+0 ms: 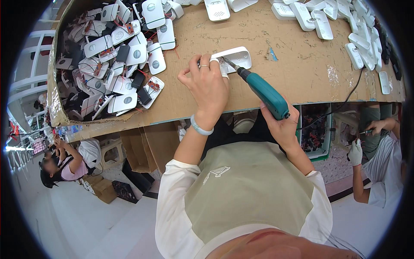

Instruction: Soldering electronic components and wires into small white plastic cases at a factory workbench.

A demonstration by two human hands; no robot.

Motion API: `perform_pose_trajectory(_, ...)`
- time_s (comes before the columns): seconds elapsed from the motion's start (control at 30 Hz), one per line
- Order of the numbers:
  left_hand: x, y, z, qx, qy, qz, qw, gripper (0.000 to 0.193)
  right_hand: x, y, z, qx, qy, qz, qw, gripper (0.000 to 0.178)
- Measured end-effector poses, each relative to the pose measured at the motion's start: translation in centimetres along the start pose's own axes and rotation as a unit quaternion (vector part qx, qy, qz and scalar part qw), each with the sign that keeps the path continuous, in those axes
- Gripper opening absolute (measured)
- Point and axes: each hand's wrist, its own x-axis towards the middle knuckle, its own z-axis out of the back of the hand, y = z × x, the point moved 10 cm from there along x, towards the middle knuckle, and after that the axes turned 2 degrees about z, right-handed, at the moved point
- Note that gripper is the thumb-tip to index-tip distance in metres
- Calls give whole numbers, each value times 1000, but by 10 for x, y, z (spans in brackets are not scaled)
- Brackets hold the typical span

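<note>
A white plastic housing (242, 54), hollow side up, lies on the cardboard-covered table in front of me. My left hand (208, 84) is closed on its left end, with a ring on one finger and a pale bangle at the wrist. The fingers hide what sits inside that end. In my right hand (282, 123) is a teal electric screwdriver (265, 93), gripped near its rear end. Its dark nose and bit slant down into the housing beside my left fingertips. A black cord runs from the tool's side toward the right.
A cardboard box (54, 101) at the left holds a heap of white covers with wires, boards and black blocks. Empty white housings (302, 16) are piled at the far right. Co-workers sit at both sides; one wears a white glove (355, 152). A crate (317, 129) stands below the table.
</note>
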Motion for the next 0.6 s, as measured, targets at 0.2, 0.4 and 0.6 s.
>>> perform_pose_trajectory(0.2,1,-1,-1,0,0,5,1000,15,0,-2,-1,-7,2,-9,1000,25)
perform_pose_trajectory(0.4,0,0,-2,1,-7,5,1000,15,3,2,0,-18,10,7,1000,24)
perform_pose_trajectory(0.6,0,1,-4,5,6,9,1000,17,4,3,1,-51,21,12,998,24)
